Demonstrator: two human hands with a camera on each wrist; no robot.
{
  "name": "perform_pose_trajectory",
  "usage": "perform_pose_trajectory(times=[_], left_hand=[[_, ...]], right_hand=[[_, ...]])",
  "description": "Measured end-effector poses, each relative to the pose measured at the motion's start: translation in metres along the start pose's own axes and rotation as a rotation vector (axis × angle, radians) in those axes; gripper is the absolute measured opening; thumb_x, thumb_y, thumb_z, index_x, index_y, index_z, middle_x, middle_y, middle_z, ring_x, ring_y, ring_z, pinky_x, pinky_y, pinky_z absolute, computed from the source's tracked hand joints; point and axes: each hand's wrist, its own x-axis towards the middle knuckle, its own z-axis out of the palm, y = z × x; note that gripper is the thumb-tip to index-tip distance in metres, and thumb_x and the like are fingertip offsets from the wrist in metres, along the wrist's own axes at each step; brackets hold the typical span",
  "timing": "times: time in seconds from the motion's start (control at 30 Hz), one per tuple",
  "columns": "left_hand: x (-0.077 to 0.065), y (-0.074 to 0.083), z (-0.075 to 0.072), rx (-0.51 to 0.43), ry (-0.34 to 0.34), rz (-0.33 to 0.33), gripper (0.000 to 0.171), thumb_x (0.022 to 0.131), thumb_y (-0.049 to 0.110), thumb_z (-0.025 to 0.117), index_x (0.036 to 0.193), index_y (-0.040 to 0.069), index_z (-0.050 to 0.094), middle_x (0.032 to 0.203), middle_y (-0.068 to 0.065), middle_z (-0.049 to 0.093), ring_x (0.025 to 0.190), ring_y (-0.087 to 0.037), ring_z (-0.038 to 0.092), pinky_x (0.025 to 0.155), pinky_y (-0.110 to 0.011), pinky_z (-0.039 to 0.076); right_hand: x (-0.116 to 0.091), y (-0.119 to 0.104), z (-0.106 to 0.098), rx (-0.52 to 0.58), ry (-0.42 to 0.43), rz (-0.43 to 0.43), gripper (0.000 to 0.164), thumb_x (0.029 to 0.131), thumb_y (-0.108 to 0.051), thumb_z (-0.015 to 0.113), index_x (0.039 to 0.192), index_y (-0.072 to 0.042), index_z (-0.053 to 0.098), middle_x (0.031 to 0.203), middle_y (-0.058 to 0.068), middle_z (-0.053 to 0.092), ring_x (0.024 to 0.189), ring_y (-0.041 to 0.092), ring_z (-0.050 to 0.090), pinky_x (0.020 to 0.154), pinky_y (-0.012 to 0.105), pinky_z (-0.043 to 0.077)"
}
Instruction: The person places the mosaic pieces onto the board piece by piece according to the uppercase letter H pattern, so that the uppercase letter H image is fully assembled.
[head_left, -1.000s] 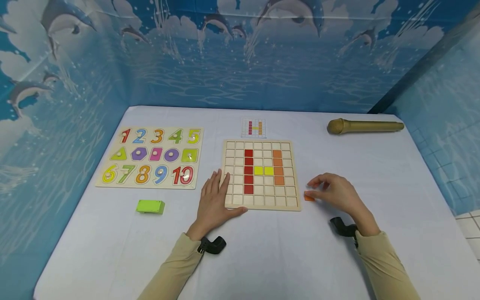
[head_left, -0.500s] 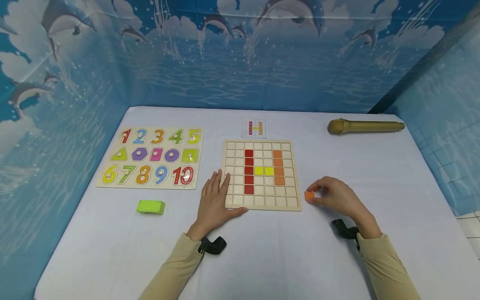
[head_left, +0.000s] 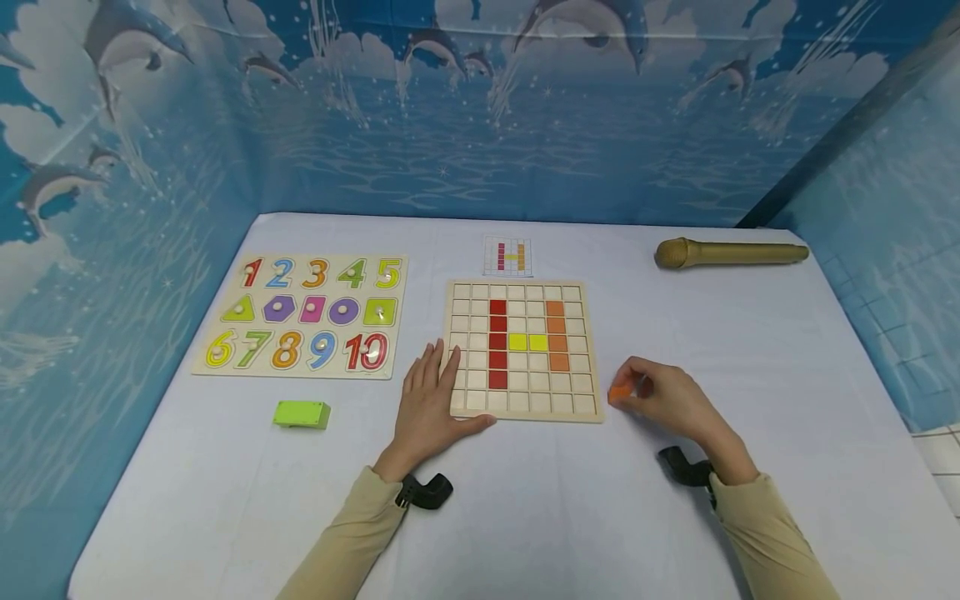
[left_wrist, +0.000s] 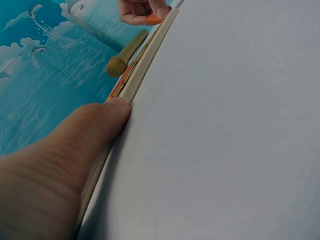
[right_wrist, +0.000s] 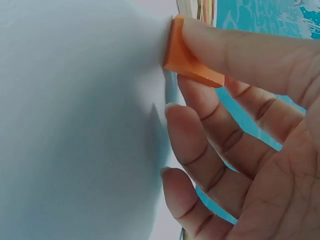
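Note:
A square wooden grid board (head_left: pixel 517 403) lies on the white table. It carries a column of red tiles (head_left: pixel 497 342), a pair of yellow tiles (head_left: pixel 528 342) and a shorter column of orange tiles (head_left: pixel 557 337). My left hand (head_left: pixel 426 408) rests with straight fingers on the board's left side, its thumb (left_wrist: pixel 102 120) against the front edge. Just right of the board, my right hand (head_left: pixel 667 402) pinches a loose orange tile (right_wrist: pixel 192 69) between thumb and fingers, close to the tabletop. In the head view the fingers partly cover that tile.
Behind the board lies a small pattern card (head_left: pixel 514 271). A number and shape puzzle board (head_left: pixel 300 367) is at left, with a green block (head_left: pixel 300 413) in front. A brown microphone-shaped object (head_left: pixel 742 252) lies at the back right. A dolphin-print curtain (head_left: pixel 480 167) stands behind.
The orange tile, at first low by the right fingertips, is now pinched and turned so less of it shows. The right hand has dropped slightly towards me. My left hand has stayed put.

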Motion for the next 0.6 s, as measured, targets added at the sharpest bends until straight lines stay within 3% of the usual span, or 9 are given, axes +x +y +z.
perform_pose_trajectory(times=[0.33,0.6], left_hand=[[0.0,0.0,-0.001,0.01,0.015,0.012,0.108,0.069,0.062,0.073,0.148,0.002,0.029,0.153,-0.022,0.018,0.141,-0.035,0.011,0.11,-0.05,0.012],[0.0,0.0,0.0,0.0,-0.004,0.0,0.109,0.069,0.063,0.072,0.148,0.002,0.028,0.153,-0.021,0.017,0.141,-0.033,0.009,0.111,-0.048,0.01]], right_hand=[[0.01,-0.004,0.002,0.047,0.041,-0.065,0.019,0.078,-0.015,0.079,0.083,-0.014,0.06,0.07,-0.005,0.052,0.06,0.014,0.046,0.051,0.025,0.037],[0.028,-0.018,0.013,0.098,0.012,-0.099,0.019,0.079,-0.022,0.079,0.082,-0.015,0.061,0.07,-0.005,0.053,0.06,0.014,0.045,0.051,0.026,0.036]])
